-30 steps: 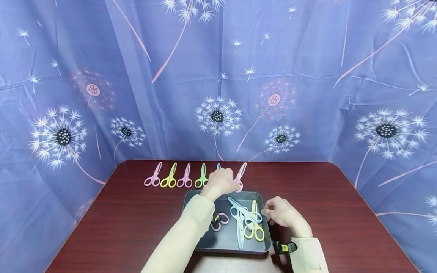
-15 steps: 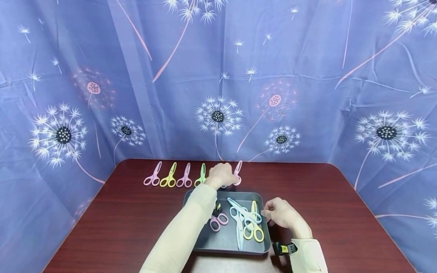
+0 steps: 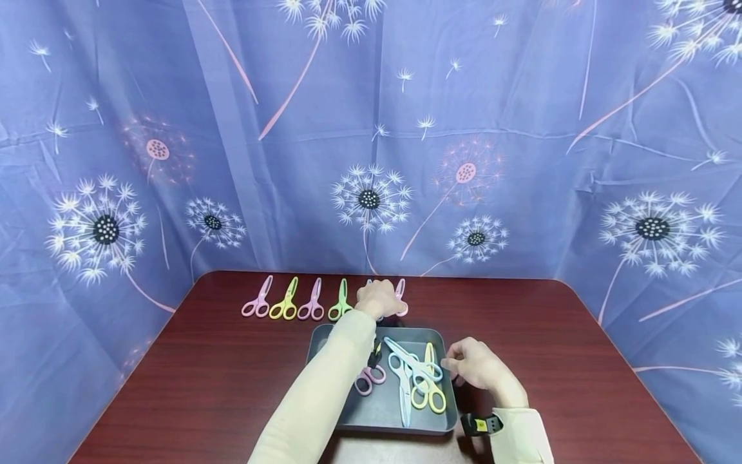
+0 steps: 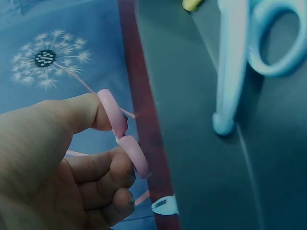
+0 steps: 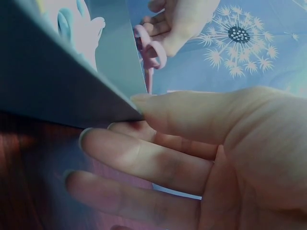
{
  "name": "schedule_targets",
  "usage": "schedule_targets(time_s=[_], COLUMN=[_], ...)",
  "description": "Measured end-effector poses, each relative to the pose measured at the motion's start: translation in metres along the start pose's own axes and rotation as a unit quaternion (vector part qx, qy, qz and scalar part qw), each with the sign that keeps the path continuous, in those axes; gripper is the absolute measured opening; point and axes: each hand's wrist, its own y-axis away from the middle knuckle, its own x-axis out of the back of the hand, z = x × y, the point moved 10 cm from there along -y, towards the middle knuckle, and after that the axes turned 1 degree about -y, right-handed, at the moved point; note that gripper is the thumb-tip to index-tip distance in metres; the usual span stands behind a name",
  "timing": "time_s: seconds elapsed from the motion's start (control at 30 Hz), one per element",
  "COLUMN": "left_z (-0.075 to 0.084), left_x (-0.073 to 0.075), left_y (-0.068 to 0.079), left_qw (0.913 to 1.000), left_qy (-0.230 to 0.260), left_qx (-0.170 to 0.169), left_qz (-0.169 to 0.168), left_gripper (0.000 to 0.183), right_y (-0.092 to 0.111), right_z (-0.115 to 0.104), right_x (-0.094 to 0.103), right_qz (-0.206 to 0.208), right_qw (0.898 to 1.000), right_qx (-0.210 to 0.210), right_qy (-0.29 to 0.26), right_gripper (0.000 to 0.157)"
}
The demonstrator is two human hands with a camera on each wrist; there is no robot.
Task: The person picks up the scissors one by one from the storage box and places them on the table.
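Observation:
At the right end of a row of scissors, my left hand point(image 3: 378, 298) holds pink scissors point(image 3: 401, 289) by their handles, blades pointing away. In the left wrist view, thumb and fingers pinch the pink scissors' handle loops point(image 4: 113, 112). My right hand point(image 3: 480, 364) grips the right wall of a dark grey tray point(image 3: 377, 415); in the right wrist view its thumb point(image 5: 187, 112) lies at the rim, with the fingers outside. Inside the tray, two pairs of light blue scissors point(image 3: 406, 399) overlap yellow scissors point(image 3: 437, 399). Purple scissors point(image 3: 378, 374) lie left, partly covered by my left arm.
Along the table's point(image 3: 551, 354) far edge stands the row: pink scissors point(image 3: 256, 305), yellow scissors point(image 3: 284, 305), purple scissors point(image 3: 311, 305) and green scissors point(image 3: 341, 304). Another pair is mostly hidden behind my left hand. A blue dandelion-print curtain point(image 3: 301, 212) hangs behind.
My left hand has shifted the pink scissors left and slightly away, and they now point straighter. The right hand stays at the tray.

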Motion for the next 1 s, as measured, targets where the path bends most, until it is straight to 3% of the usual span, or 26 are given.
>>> schedule_targets(time_s=[0.67,1.0], left_z=[-0.002,-0.002], left_x=[-0.011,-0.011], left_y=[-0.015,-0.019], left_qw=[0.9995,0.9993], left_qy=[-0.007,-0.011], left_qx=[0.028,0.035], left_qz=[0.017,0.003], left_gripper=[0.032,0.032], right_y=[0.002,0.0], right_z=[-0.001,0.0], right_x=[0.0,-0.002], right_qz=[-0.007,-0.01], right_qw=[1.0,1.0], right_qx=[-0.002,-0.003], right_qy=[0.002,-0.002], right_gripper=[0.02,0.019])
